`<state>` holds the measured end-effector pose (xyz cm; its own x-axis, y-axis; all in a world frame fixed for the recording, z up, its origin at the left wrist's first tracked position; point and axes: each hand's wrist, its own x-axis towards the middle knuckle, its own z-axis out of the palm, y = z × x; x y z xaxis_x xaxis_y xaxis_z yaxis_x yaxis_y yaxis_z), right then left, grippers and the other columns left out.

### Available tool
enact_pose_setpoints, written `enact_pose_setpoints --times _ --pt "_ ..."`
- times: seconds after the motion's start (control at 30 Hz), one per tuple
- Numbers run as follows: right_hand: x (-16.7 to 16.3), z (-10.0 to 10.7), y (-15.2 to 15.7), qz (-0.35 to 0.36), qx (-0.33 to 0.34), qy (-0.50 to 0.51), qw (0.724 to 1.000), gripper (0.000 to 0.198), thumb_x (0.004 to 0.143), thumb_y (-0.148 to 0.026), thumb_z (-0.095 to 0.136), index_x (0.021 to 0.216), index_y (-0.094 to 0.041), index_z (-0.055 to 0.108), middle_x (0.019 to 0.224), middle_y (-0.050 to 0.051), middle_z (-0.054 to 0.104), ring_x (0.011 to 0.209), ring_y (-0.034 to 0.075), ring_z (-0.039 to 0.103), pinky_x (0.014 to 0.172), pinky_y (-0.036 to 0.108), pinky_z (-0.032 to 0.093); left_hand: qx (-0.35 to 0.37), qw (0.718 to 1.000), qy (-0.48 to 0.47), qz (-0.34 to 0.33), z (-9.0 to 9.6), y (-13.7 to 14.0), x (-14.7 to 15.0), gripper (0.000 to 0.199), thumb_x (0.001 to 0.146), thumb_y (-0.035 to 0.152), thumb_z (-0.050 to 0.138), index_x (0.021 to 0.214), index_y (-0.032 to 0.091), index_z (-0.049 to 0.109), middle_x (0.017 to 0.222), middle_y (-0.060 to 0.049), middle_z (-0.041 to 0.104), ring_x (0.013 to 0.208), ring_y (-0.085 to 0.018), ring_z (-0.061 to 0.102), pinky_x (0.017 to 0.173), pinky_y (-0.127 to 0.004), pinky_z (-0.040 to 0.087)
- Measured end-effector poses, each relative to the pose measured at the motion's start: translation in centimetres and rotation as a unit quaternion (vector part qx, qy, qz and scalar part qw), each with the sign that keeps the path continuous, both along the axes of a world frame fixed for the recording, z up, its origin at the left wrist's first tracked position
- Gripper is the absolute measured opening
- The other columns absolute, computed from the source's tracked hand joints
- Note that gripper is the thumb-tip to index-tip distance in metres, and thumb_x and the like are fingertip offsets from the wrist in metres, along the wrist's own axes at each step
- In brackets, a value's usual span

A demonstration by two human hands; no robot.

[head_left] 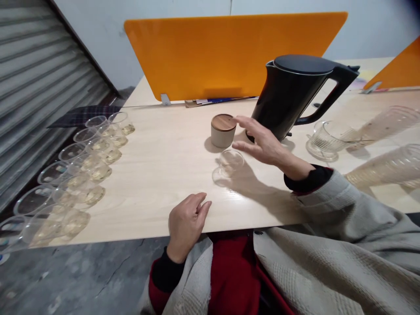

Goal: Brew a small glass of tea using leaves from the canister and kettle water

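My right hand [262,142] hovers open over the table, thumb and fingers apart. Its fingertips are at the right side of a small grey canister [222,138] with a round wooden lid [223,122], which sits on it. Whether they touch the lid, I cannot tell. Just below the thumb stands a small clear cup [229,165]. My left hand [188,223] rests at the table's front edge with its fingers curled in and nothing visible in them. Behind my right hand stands a black electric kettle [288,96], its handle to the right.
Two rows of clear plastic cups [70,179], with a little pale content in the bottoms, line the left table edge [138,218]. On the right are a ribbed glass [331,138] and stacks of plastic cups [390,164]. An orange divider [229,57] stands behind.
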<state>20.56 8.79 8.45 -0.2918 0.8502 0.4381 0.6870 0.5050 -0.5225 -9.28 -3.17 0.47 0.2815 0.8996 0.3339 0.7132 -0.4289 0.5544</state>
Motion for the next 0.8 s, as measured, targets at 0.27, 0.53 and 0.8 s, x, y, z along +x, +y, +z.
enact_pose_setpoints --times 0.27,0.53,0.8 --pt "-0.8 -1.8 8.9 -0.072 -0.038 -0.033 0.996 0.093 0.080 -0.064 0.083 0.159 -0.025 0.050 0.160 0.018 0.051 0.148 0.042 0.047 0.124 0.064 0.040 -0.007 1.000 -0.009 -0.001 -0.1 0.0 -0.1 0.019 0.104 0.033 0.061 0.109 0.020 0.074 0.080 0.000 0.071 0.069 -0.015 0.065 0.067 -0.028 0.048" --pt "-2.5 -3.3 9.8 -0.105 -0.017 -0.011 0.994 0.080 0.076 -0.046 0.086 0.148 -0.022 0.060 0.138 0.017 0.061 0.126 0.038 0.063 0.113 0.057 0.051 -0.016 1.000 -0.023 0.000 -0.2 -0.1 0.0 0.018 0.103 0.032 0.063 0.111 0.020 0.075 0.081 -0.001 0.072 0.069 -0.016 0.066 0.068 -0.028 0.049" --pt "-2.3 3.4 4.7 -0.131 0.154 0.025 0.979 0.074 0.078 -0.047 0.090 0.142 -0.022 0.062 0.135 0.016 0.066 0.125 0.036 0.061 0.114 0.059 0.048 -0.036 0.998 -0.042 0.006 0.1 -0.2 0.3 0.018 0.103 0.032 0.064 0.111 0.020 0.075 0.086 -0.002 0.074 0.073 -0.016 0.067 0.072 -0.029 0.051"
